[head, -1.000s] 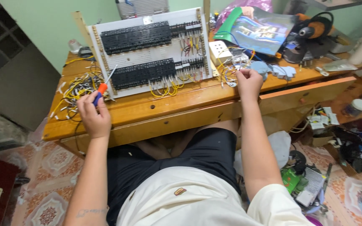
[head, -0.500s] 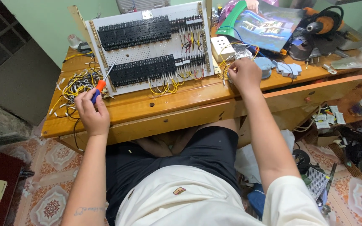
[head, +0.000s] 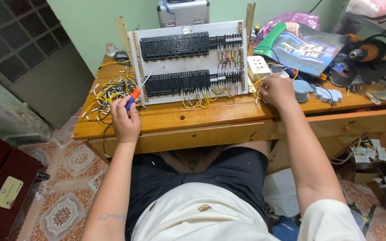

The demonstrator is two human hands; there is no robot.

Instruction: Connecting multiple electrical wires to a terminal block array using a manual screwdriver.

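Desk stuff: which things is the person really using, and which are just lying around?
In use: screwdriver in left hand; wires at right hand; panel.

Lying about: magazine, silver case, grinder, loose wire pile.

Glossy varnished wood desk (head: 211, 117), matt white board (head: 188, 67) — plastic-handled, metal-shafted screwdriver (head: 136, 92)

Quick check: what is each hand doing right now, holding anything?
Left hand: closed around a screwdriver with an orange and blue handle.
Right hand: curled over yellow wires at the desk edge; grip cannot be told.
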